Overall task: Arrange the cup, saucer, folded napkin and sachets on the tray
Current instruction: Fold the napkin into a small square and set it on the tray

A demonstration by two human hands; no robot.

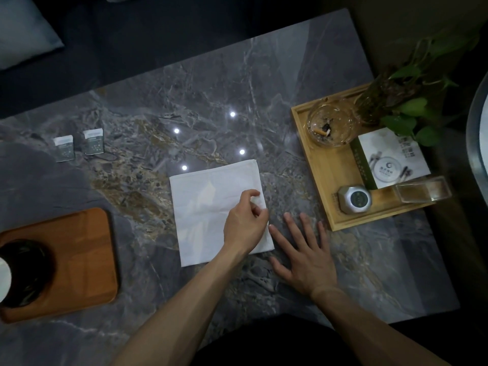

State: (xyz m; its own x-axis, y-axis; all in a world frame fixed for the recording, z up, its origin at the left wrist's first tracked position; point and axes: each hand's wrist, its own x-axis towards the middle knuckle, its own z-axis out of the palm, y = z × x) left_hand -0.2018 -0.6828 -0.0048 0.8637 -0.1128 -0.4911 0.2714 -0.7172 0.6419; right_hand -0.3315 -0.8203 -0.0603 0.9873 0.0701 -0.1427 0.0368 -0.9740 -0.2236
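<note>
A white napkin [208, 207] lies flat in the middle of the grey marble table. My left hand [245, 223] pinches the napkin's right edge, lifting a small fold of it. Beside it, my right hand [303, 252] rests flat on the table with fingers spread, just right of the napkin. A brown wooden tray [89, 247] sits at the left, carrying a dark saucer [26, 270] and a white cup [4, 281] cut off by the frame edge. Two small sachets [78, 147] lie side by side on the table at the far left.
A light bamboo tray [332, 180] at the right holds a glass ashtray [331, 122], a booklet [390, 157], a small round silver device [355, 199], a clear box [422, 191] and a potted plant [396, 101]. A cushion [23, 35] lies beyond the table.
</note>
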